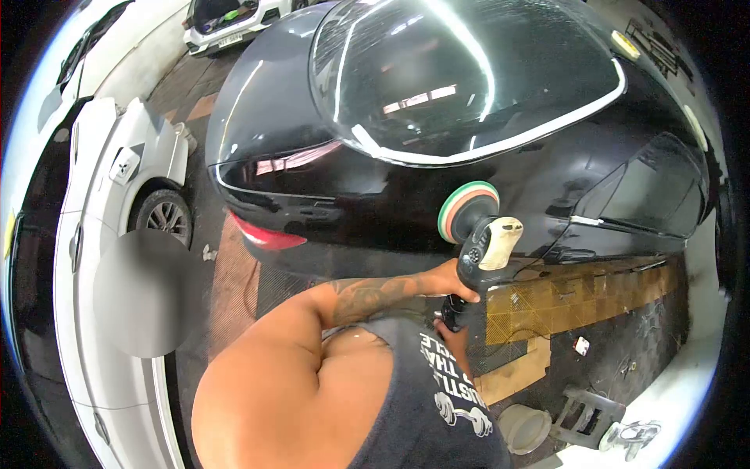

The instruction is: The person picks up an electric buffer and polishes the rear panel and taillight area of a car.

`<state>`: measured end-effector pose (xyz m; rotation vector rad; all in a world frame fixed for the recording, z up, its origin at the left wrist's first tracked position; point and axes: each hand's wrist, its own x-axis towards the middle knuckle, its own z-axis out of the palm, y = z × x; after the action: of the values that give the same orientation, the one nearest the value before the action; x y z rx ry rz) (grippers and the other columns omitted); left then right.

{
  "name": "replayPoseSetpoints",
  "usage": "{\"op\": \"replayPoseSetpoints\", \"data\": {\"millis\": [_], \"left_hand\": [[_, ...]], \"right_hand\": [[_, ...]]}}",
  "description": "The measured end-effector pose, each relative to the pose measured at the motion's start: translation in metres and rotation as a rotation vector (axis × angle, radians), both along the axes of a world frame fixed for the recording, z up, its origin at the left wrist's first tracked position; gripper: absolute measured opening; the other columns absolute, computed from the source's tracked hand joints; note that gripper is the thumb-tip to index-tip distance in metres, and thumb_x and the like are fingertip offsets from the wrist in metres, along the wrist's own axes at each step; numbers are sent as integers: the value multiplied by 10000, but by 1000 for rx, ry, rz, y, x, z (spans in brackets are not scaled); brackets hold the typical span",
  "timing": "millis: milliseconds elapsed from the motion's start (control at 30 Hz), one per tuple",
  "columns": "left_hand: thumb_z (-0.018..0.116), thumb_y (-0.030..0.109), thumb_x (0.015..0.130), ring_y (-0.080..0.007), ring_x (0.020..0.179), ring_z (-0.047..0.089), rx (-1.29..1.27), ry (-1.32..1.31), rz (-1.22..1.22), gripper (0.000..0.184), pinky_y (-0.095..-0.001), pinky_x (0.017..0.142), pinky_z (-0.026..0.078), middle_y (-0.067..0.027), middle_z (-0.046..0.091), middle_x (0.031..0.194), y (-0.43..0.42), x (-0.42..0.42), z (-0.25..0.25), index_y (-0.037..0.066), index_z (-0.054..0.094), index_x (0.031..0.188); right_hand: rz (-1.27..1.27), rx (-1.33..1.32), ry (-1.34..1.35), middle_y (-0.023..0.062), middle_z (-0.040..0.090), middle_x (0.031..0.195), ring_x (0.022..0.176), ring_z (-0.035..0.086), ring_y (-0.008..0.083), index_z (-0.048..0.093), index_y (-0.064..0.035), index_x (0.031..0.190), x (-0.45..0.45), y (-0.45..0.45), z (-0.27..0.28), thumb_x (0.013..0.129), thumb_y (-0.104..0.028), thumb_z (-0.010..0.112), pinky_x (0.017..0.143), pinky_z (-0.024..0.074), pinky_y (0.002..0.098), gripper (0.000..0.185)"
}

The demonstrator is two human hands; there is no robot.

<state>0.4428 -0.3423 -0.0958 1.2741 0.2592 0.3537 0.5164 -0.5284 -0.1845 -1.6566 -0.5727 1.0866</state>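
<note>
in the head view, the polisher is held between the person's two hands and the side of the dark car. its round pad, green at the rim with an orange layer, faces the body panel below the rear window, to the right of the red tail light. it looks set against the paint, though the line of contact is hidden. the polisher's long axis slants from its dark back end, near the shirt, up and slightly right to the pale grip cover; the pad sits up and left of that cover.

the left hand is nearer the pad, its grip closed around the body of the polisher just below the head, thumb along the near side. the right hand is lower, by the back end; it seems wrapped there too, but most of its fingers are hidden, so how tightly it is pressed cannot be told.

the left arm reaches across from the left of the view, almost level, with the elbow a little bent. most of the right arm is hidden by the torso; only a short stretch shows below the hand.
</note>
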Motion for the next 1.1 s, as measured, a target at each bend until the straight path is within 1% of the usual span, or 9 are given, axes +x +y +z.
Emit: {"op": "replayPoseSetpoints", "data": {"millis": [100,167,600,667,733,800,900,1033,1100], "left_hand": [[897,123,615,-207,1130,584,74,-15,46,688,-354,1017,434,-105,669,1168,6,-43,-23,-5,612,1228],[900,129,612,-210,1137,582,99,17,35,697,-356,1020,432,-108,665,1178,14,-65,-31,-4,608,1231],[920,200,615,-217,1273,500,84,127,10,879,-370,1122,350,-119,572,1344,40,-286,-28,-14,503,1358],[933,227,607,-223,1289,488,150,176,27,939,-381,1133,342,-121,561,1358,45,-327,-59,-7,470,1390],[917,210,642,-226,1280,501,32,202,28,909,-383,1128,353,-126,569,1344,49,-368,-84,-2,454,1396],[843,164,761,-229,1288,502,-28,52,15,750,-405,1122,361,-114,577,1335,49,-397,-57,39,458,1392],[792,82,780,-245,1260,519,-82,-94,111,692,-405,1114,372,-117,576,1308,46,-424,-50,31,436,1371],[799,89,773,-237,1238,531,-135,-15,135,689,-398,1102,383,-116,585,1292,33,-428,-46,36,444,1361],[801,90,773,-233,1235,535,-93,22,97,678,-393,1098,387,-112,592,1285,30,-416,-58,33,458,1354]], "right_hand": [[97,-40,-308,124,675,985,926,644,194,657,21,1026,-34,7,-23,725,-281,848,814,502,343,467],[107,-32,-271,127,677,987,927,646,199,658,19,1031,-49,8,-80,723,-283,847,816,503,347,471],[313,-56,-103,170,703,1017,949,680,273,668,-8,1098,-246,29,-76,690,-307,838,843,508,393,533],[340,-48,-121,176,707,1021,952,686,284,669,-12,1108,-272,37,-74,685,-311,836,847,508,400,544],[372,-34,-135,183,710,1026,955,691,295,671,-16,1118,-294,48,-68,680,-315,835,851,509,407,555],[411,-17,-153,189,714,1030,958,696,306,672,-20,1128,-310,65,-55,675,-318,833,855,510,414,566],[542,-109,-336,205,716,992,939,702,323,679,-10,1098,-321,80,-35,649,-349,840,844,512,429,586],[565,-84,-275,214,712,968,928,701,342,676,-8,1095,-324,71,-85,609,-380,856,857,507,456,638],[488,-92,-148,193,703,1060,1006,686,319,641,-20,1174,-321,56,-95,589,-373,877,913,500,447,723]]}}
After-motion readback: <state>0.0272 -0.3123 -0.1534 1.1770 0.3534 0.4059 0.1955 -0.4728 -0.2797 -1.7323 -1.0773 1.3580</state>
